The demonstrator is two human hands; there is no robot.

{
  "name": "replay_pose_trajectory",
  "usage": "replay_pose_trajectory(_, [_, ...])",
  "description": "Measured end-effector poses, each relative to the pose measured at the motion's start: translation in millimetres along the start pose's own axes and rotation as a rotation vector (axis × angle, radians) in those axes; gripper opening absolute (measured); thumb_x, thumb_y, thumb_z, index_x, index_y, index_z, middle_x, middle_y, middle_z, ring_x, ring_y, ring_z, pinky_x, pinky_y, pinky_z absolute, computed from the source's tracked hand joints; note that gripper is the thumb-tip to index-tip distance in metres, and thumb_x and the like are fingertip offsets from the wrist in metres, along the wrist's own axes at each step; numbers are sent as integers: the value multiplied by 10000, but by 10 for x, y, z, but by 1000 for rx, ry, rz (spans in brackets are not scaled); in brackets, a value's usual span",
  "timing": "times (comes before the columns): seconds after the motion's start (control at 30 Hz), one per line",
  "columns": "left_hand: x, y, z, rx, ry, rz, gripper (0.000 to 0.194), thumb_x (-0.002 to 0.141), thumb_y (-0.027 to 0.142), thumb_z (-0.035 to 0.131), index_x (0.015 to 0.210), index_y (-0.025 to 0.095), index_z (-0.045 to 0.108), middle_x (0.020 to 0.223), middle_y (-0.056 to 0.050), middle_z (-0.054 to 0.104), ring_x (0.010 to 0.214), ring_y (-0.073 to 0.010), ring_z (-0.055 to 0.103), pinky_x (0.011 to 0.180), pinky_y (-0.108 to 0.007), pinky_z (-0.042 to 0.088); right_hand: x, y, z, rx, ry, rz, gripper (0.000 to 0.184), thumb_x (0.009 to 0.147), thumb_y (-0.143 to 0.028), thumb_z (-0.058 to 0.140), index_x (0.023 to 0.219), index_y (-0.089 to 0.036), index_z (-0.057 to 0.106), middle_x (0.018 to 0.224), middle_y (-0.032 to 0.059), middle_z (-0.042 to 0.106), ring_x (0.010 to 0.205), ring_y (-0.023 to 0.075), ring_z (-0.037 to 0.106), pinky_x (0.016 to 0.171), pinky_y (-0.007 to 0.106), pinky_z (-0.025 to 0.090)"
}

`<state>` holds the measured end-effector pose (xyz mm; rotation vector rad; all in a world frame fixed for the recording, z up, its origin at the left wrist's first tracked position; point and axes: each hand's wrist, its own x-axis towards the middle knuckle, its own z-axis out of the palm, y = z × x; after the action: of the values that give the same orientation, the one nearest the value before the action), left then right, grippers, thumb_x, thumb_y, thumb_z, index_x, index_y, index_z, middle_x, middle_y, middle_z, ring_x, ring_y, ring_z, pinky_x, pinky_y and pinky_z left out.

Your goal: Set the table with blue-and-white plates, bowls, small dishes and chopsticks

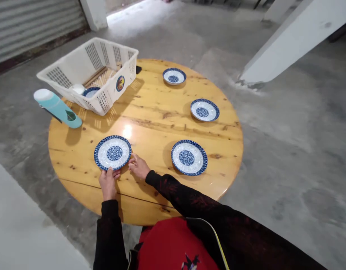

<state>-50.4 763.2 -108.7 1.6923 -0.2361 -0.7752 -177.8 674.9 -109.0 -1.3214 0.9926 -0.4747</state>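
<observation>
A round blue-and-white patterned plate [115,152] rests at the near left of the wooden table. My left hand [108,183] grips its near rim, with the thumb over the edge and the other fingers partly hidden below. Beside the plate's right rim is my right hand [138,167], its fingers loosely bent and apart; whether a fingertip touches the rim is hard to tell. Three more plates of the same pattern are spread out: one plate [189,158] at the near right, another [205,110] farther back, and a third [174,76] at the far edge.
On the round wooden table [150,101], a white plastic basket [113,92] at the back left holds a blue-rimmed dish and some wooden items. A light-blue bottle [59,108] stands near it. A dark flat object [138,69] lies behind the basket. A white pillar [288,41] rises beyond the table.
</observation>
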Motion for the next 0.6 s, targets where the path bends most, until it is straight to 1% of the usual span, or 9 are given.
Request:
replay_pose_trajectory(0.17, [-24,19,1,18,-5,1,228,812,373,627,888,164,578,714,-44,730,665,-186,745,617,-257,579,-28,24,-38,-30,0,-14,563,826,-96,546,1374,-210,484,901,1,646,632,115,635,619,247,547])
replay_pose_trajectory(0.27, [-49,10,-35,25,-5,-4,260,834,419,626,874,167,576,733,-52,734,661,-185,739,637,-276,590,-150,93,-97,-32,5,-22,552,840,-115,550,1381,-204,484,906,5,657,647,110,641,633,241,544])
replay_pose_trajectory(0.33, [-80,-7,-77,38,-1,-2,297,849,457,616,872,162,591,762,-61,736,666,-179,733,646,-281,596,-304,163,-153,-27,2,-36,532,842,-127,556,1367,-194,499,909,13,667,659,114,649,648,252,548])
replay_pose_trajectory(0.43, [-187,-44,-146,65,7,-4,328,851,488,604,882,161,602,813,-72,738,692,-172,729,651,-281,598,-605,264,-256,-15,-29,-51,448,839,-147,554,1285,-183,560,892,19,679,665,125,659,650,267,541])
replay_pose_trajectory(0.53, [-391,-94,-187,91,23,-28,305,823,455,625,954,183,586,826,-62,741,711,-178,733,672,-300,607,-905,320,-380,11,-79,-37,343,837,-160,534,1169,-179,618,858,19,685,647,129,656,648,274,532])
replay_pose_trajectory(0.6, [-575,-133,-182,120,28,-27,330,790,433,654,1011,199,580,832,-58,745,723,-192,738,688,-325,615,-1085,332,-491,28,-102,-23,300,836,-177,526,1115,-174,638,854,25,695,630,130,654,638,274,525])
